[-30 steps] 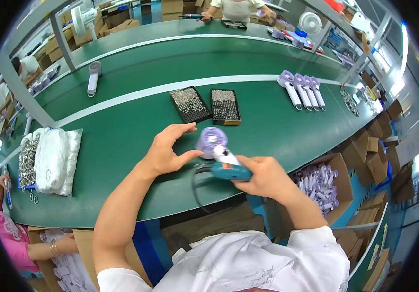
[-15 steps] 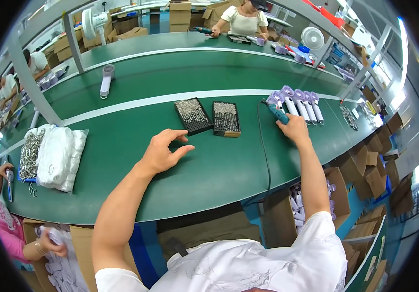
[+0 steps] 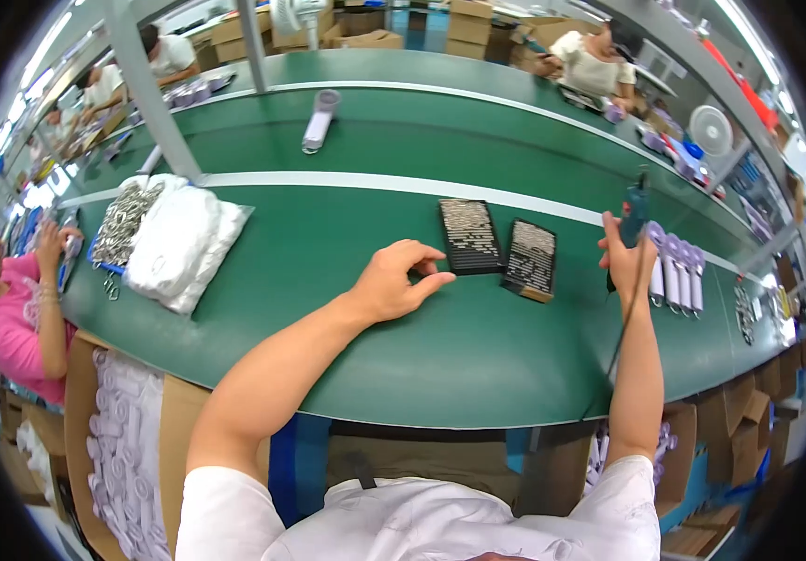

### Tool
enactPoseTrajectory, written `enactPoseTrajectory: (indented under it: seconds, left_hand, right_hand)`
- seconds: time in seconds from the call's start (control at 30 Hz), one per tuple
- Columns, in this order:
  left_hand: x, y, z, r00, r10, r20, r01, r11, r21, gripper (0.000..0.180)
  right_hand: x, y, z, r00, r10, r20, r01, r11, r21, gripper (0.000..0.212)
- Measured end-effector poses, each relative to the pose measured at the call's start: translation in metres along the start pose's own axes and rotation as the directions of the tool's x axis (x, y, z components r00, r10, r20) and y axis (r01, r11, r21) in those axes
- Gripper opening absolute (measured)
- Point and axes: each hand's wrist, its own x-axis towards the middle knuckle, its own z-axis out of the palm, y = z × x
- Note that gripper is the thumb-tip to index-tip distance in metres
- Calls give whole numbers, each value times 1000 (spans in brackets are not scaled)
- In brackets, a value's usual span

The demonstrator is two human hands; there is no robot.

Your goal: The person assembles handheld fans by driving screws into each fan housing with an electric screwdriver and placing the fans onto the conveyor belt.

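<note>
My right hand (image 3: 625,260) is wrapped round a teal electric screwdriver (image 3: 636,213), held upright with its bit end up. A dark cord (image 3: 616,351) runs down from it past my forearm. Just right of that hand, several white-and-lilac handheld fans (image 3: 680,271) lie in a row. My left hand (image 3: 395,279) rests over the green table, thumb and forefinger apart, with nothing visible between them. Beyond its fingertips lies a black tray of small metal screws (image 3: 470,237). A second black screw tray (image 3: 530,258) sits between that one and my right hand.
A white plastic bag (image 3: 178,243) and a heap of metal carabiners (image 3: 130,222) lie at left. One fan (image 3: 321,122) stands apart on the far strip. A carton of white-lilac parts (image 3: 127,449) is below the table edge. A person in pink (image 3: 24,309) works at left, another across.
The view has swung left. My right hand has tipped the screwdriver from slanting beside the fans to upright. The person in pink has raised a hand from the carton to the table.
</note>
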Motion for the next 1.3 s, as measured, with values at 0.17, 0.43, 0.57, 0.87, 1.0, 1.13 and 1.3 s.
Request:
enactPoseTrajectory:
  seconds: [0.17,0.43,0.57,0.87,1.0,1.13,1.3]
  left_hand:
    - [9,4,-12,972,-172,-162,173,985,-11,23]
    - [117,-140,-112,776,-313,-548,554,752,356,38]
    - [175,-215,-157,624,-652,-432,741,318,592,54]
    - [213,-249,-150,344,-927,-150,932,317,178,31]
    - [198,-223,-142,389,-919,-58,894,392,-217,28]
    - [160,-151,-120,656,-736,168,628,408,-663,42]
    - [86,-63,-73,782,-588,208,501,393,-771,47]
  right_hand:
    - [12,14,19,999,13,44,-26,949,313,28]
    - [9,22,12,999,14,41,-29,907,420,23]
    - [9,32,14,996,-15,90,-27,892,451,21]
    - [7,31,7,997,-20,77,-21,863,505,13]
    - [7,31,6,998,-11,65,-27,831,555,13]
    - [6,30,5,999,-4,53,-27,817,576,15]
    - [5,37,2,999,-28,34,4,827,562,16]
